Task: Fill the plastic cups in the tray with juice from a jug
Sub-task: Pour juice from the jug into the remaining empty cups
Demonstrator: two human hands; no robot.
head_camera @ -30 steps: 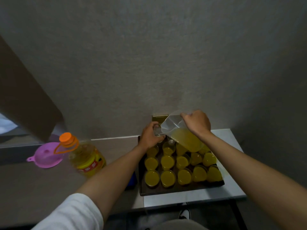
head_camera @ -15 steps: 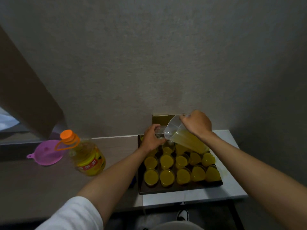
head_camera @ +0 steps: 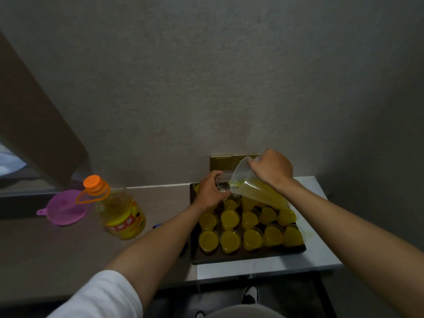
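A dark tray point(head_camera: 241, 258) on the white table holds several small plastic cups point(head_camera: 229, 241) full of yellow juice. My left hand point(head_camera: 210, 191) grips a clear cup point(head_camera: 223, 184) lifted above the tray's far left corner. My right hand point(head_camera: 271, 169) holds a clear jug point(head_camera: 254, 187) of yellow juice, tilted left with its spout at the rim of that cup. How full the held cup is cannot be told.
A big yellow bottle point(head_camera: 119, 214) with an orange cap stands left of the tray. A pink funnel point(head_camera: 65, 207) lies beyond it. A gold wall plate point(head_camera: 221, 161) sits behind the tray. The table's front edge point(head_camera: 263, 270) runs close below the tray.
The jug has tipped further to the left, its spout now at the held cup. My left hand has raised the cup slightly toward the spout.
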